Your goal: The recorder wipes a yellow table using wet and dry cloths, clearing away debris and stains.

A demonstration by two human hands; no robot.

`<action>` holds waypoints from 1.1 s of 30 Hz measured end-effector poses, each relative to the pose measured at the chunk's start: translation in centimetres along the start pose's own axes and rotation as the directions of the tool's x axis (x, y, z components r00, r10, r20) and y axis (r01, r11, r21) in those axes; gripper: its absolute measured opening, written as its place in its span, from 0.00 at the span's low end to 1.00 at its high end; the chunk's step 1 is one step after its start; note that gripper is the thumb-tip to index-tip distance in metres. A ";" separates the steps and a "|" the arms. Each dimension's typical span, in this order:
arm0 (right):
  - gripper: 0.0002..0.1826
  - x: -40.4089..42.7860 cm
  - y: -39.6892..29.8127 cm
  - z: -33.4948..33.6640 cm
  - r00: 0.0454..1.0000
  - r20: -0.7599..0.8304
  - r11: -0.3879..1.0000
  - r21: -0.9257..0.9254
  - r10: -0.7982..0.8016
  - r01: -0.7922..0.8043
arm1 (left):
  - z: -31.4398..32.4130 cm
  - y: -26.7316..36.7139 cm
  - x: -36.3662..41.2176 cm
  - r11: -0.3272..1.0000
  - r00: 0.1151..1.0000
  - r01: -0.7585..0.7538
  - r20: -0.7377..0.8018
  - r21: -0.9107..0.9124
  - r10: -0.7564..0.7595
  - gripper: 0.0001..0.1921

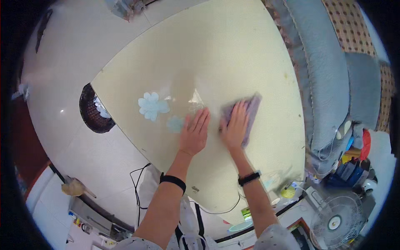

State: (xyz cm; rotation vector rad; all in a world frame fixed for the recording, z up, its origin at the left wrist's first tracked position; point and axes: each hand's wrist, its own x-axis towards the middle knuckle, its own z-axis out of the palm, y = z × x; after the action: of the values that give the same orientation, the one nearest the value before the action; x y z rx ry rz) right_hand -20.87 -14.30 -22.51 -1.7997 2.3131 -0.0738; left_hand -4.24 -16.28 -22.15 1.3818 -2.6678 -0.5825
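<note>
My right hand [236, 128] presses flat on a folded purple cloth [252, 112], which lies on the cream tabletop [231, 56]. Parts of the cloth show past the fingertips and along the hand's right side. Palm down, my left hand [195, 131] rests on the same surface with nothing in it, thumb apart from the extended fingers. Just left of it is a faint blue flower shape [175, 124], and farther left a paler blue flower decal [151, 106]. Light reflects off the top beyond my left fingertips. Each wrist wears a dark band.
Along the right stands a grey-blue sofa [328, 78]. A dark woven bin [93, 115] sits on the floor by the left table edge. Black cable [136, 184] hangs near the front. At lower right are a fan [334, 222] and a yellow-and-clear item [288, 191].
</note>
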 end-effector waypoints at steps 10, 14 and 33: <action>0.37 6.9 3.8 -1.9 0.986 -0.101 0.991 0.015 -0.134 0.136 | -0.6 0.4 0.3 1.000 0.998 -0.015 -0.061 -0.005 0.015 0.26; 0.31 12.4 9.6 -3.6 0.977 -0.208 0.998 -0.032 -0.055 0.049 | 0.3 1.6 0.8 0.997 0.998 -0.021 -0.060 -0.072 0.017 0.26; 0.34 -10.0 16.7 1.7 0.542 -0.319 0.562 -0.033 0.778 -0.826 | 0.6 1.6 0.8 0.998 0.999 -0.018 0.035 -0.059 0.020 0.28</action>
State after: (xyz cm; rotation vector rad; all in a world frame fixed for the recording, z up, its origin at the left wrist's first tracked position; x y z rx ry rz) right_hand -34.12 -0.28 -25.66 -0.5842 3.2043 0.0468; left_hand -6.09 -15.87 -22.17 1.3416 -2.6656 -0.6838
